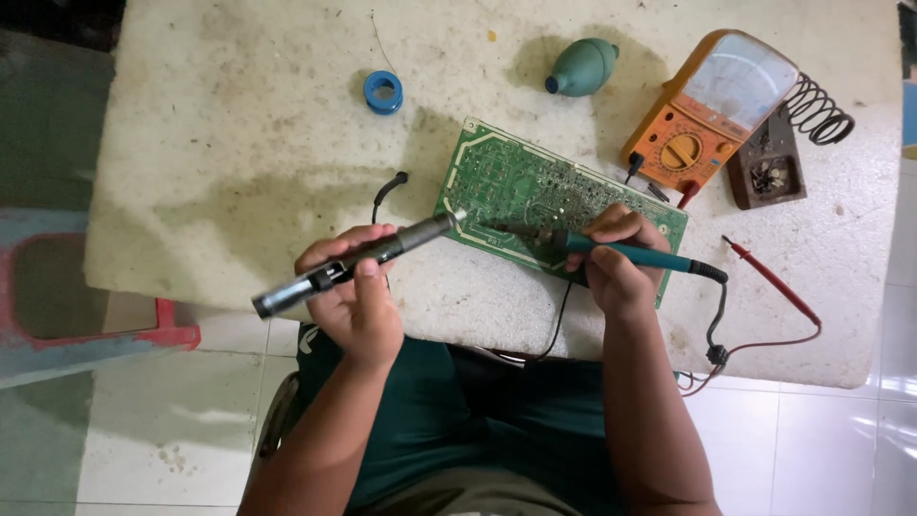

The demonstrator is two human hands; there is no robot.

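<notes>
The left hand (pixel 355 296) is gripping a grey suction pump (pixel 353 265) tightly, while the right hand (pixel 616 263) is clasping a teal soldering iron (pixel 611 251) over the green circuit board (pixel 521 186).

Grey desoldering pump (pixel 353 266), teal soldering iron (pixel 611 250) tips over green circuit board (pixel 535 191).

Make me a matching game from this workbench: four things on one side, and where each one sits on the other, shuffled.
Things:
1. blue solder spool
2. green rubber blower
3. orange multimeter
4. green circuit board

Places:
A. at the table's far right, beside a coiled wire stand
B. under the tips of both hand-held tools
C. alone on the table, left of the blower
D. at the far edge, between spool and multimeter

Pairs: 1-C, 2-D, 3-A, 4-B
</notes>
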